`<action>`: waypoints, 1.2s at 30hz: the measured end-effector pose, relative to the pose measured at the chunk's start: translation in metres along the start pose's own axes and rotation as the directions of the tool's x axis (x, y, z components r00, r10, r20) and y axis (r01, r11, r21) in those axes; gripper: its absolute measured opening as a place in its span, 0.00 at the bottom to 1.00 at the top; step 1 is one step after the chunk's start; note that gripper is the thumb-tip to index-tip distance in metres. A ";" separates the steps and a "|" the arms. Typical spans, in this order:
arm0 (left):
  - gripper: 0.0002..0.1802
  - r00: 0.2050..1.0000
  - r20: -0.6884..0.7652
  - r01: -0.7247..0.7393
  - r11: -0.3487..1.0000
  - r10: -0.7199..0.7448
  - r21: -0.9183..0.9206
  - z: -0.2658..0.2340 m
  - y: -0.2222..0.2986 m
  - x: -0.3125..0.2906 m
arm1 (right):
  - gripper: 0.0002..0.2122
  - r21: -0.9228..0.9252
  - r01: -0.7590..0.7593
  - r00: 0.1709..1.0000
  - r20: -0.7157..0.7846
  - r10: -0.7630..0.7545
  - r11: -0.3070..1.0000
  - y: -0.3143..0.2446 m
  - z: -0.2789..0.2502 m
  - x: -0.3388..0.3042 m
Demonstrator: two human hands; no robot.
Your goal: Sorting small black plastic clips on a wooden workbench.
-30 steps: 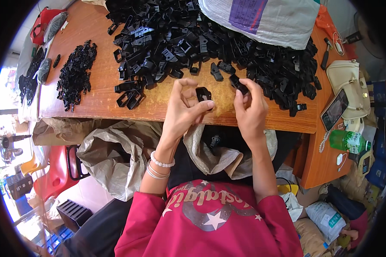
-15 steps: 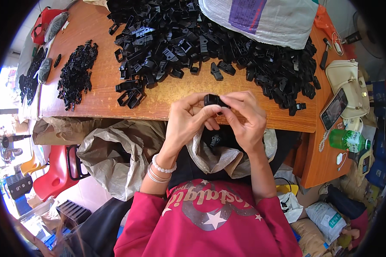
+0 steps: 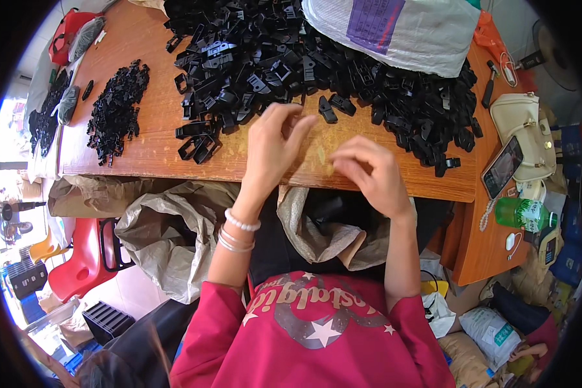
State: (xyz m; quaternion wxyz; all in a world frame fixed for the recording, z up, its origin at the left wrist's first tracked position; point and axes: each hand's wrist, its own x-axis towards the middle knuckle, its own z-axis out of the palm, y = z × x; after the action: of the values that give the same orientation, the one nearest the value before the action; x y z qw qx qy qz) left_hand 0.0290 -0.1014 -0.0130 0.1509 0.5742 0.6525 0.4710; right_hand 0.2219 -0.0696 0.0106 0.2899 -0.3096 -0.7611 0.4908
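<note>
At the far left, glare washed out the things beyond a red chair (image 3: 77, 271), and the rim cut that side off. On the wooden table (image 3: 161, 139) lay a heap of small black pieces (image 3: 118, 110), too tangled to tell one from another. Below the table edge an open sack (image 3: 165, 258) gaped, its inside in shadow. Farther right spread the large pile of black plastic parts (image 3: 239, 71), cut off by the top edge. The left hand (image 3: 270, 145) was raised at the pile's near edge, thumb spread away from the bent fingers; its fingertips hid whatever lay right behind them. Just beyond the thumb, two loose black parts (image 3: 328, 110) lay near the pile. Under the table edge a beige woven sack (image 3: 343, 242) stood open, and the blurred dark shape in its mouth was perhaps another part. The right hand (image 3: 374, 171) hung over the table edge, its fingers loosely bent, a narrow gap between them and the thumb. Above, a white sack (image 3: 433, 45) covered some of the pile and ran out of view. At the right were a hammer (image 3: 489, 87), a phone (image 3: 503, 167) and a green bottle (image 3: 520, 215).
</note>
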 end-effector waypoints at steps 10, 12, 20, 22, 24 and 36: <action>0.09 0.983 -0.043 -0.148 0.915 0.176 0.374 0.008 -0.003 -0.006 | 0.08 -0.499 -0.078 0.894 -0.418 -0.161 0.863 0.030 0.039 0.047; 0.12 0.998 0.059 -0.033 0.948 0.015 0.317 0.004 0.000 -0.014 | 0.07 -0.414 -0.093 0.893 -0.437 -0.108 0.905 0.034 0.037 0.045; 0.20 0.992 0.127 0.005 0.987 -0.026 0.158 -0.004 0.000 -0.014 | 0.12 -0.190 0.146 0.892 -0.398 -0.212 0.971 0.019 0.029 0.034; 0.21 0.971 0.201 0.149 0.985 -0.129 -0.086 -0.008 0.011 -0.014 | 0.10 -0.263 0.286 0.894 -0.273 -0.355 0.922 0.016 0.021 0.032; 0.19 0.947 0.237 0.255 0.955 -0.215 -0.154 -0.011 0.014 -0.013 | 0.11 -0.269 0.317 0.887 -0.254 -0.385 0.909 0.014 0.019 0.031; 0.18 0.968 0.206 0.222 0.877 -0.145 -0.426 -0.008 0.034 -0.034 | 0.11 0.050 0.044 0.977 -0.210 -0.033 0.998 0.002 0.018 0.011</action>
State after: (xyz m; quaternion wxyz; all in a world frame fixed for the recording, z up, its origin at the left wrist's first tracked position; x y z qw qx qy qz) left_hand 0.0538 -0.1385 0.0059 0.3767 0.4974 0.5637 0.5412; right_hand 0.2014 -0.0710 0.0041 0.3861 -0.3366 -0.7186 0.4703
